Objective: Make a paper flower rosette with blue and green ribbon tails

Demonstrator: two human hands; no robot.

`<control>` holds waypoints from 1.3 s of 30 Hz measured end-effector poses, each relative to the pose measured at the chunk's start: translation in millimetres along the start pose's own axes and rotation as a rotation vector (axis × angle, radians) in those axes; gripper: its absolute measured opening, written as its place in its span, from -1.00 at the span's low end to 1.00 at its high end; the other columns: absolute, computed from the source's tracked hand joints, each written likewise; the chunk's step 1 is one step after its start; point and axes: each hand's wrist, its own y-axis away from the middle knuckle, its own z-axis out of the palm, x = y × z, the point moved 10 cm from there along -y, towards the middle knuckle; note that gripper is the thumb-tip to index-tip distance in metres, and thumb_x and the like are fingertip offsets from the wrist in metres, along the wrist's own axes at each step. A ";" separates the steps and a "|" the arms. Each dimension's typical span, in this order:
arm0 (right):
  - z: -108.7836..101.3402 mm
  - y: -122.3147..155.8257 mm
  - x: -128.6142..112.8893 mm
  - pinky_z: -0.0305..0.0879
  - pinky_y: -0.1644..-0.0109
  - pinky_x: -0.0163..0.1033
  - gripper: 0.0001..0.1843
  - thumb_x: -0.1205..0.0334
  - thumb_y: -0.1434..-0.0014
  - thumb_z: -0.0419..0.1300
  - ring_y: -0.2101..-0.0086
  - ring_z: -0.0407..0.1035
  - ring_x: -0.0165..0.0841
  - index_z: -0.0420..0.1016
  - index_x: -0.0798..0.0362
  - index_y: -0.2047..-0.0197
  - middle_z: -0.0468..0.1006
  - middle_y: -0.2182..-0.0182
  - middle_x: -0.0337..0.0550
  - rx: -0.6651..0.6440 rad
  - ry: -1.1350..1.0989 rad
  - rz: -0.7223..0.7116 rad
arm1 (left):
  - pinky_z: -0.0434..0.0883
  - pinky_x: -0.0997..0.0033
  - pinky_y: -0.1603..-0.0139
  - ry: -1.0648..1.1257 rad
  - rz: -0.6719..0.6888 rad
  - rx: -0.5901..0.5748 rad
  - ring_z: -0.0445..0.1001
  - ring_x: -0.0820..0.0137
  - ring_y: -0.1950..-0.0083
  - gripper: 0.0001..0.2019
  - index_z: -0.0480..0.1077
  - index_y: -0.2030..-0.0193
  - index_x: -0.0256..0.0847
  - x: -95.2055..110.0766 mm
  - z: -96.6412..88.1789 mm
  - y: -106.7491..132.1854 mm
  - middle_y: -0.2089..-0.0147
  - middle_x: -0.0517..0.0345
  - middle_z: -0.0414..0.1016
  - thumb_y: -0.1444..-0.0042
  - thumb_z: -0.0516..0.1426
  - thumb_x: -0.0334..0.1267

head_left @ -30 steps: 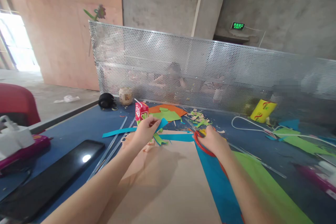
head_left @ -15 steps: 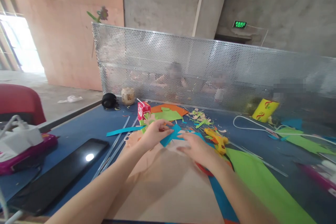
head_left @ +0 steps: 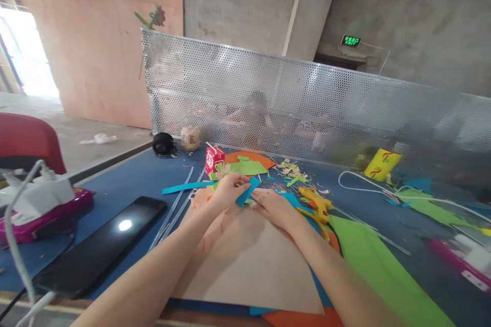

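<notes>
My left hand (head_left: 230,190) is closed on a small piece of blue paper (head_left: 247,193), holding it tilted above a large beige paper sheet (head_left: 253,260). Close to its right, my right hand (head_left: 273,207) rests on the beige sheet with its fingers stretched out and low. A bit of green shows by those fingertips, too small to make out. Beyond my left hand lie a fringed green and beige paper piece (head_left: 220,169) and a long blue paper strip (head_left: 186,187). A yellow glue gun (head_left: 318,204) lies to the right of my right hand.
A red drink carton (head_left: 214,159), a jar (head_left: 190,138) and paper scraps (head_left: 292,171) sit toward the perforated metal screen (head_left: 215,82). A black phone (head_left: 103,245) and power strip (head_left: 76,199) are left; green paper (head_left: 368,250) and a yellow roll (head_left: 382,164) right.
The blue paper has been lifted and tilted up in my left hand. My right hand has come down onto the beige sheet, its fingers closer together. The view has shifted slightly.
</notes>
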 end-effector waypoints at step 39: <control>-11.5 31.9 -38.2 0.31 0.19 -0.19 -0.77 0.49 -0.12 0.03 0.23 0.39 -0.19 0.48 0.20 0.22 0.52 0.29 0.03 -0.056 0.178 -0.088 | 0.35 0.42 0.41 -0.021 -0.040 0.048 0.42 0.41 0.42 -0.89 0.40 0.38 -0.23 3.4 -6.1 0.6 0.43 0.13 0.47 0.10 0.13 -0.29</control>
